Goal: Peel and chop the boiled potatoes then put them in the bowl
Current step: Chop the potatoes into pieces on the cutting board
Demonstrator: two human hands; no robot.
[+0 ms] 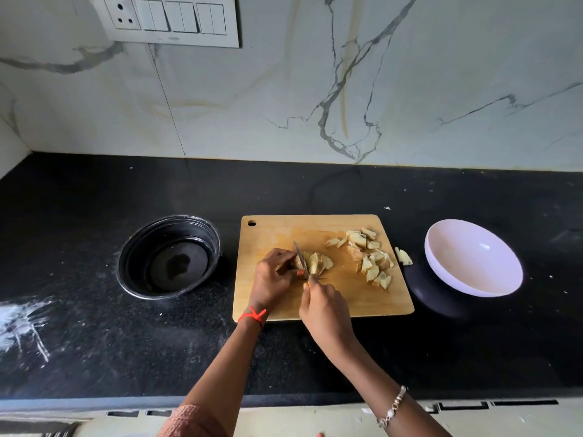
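Observation:
A wooden cutting board (347,298) lies on the black counter. My left hand (273,280) presses down on a partly sliced potato (317,263) near the board's middle. My right hand (325,305) grips a knife (300,257) whose blade stands in the potato, just right of my left fingers. A pile of chopped potato pieces (370,257) lies on the board's right side. One piece (403,257) rests on the counter just off the board's right edge. A white bowl (473,260), tilted and with nothing in it, sits to the right.
A black pan (168,257) holding a little dark liquid stands left of the board. White powder smears mark the counter at the far left (25,323). A marble wall with a switch panel (170,18) rises behind.

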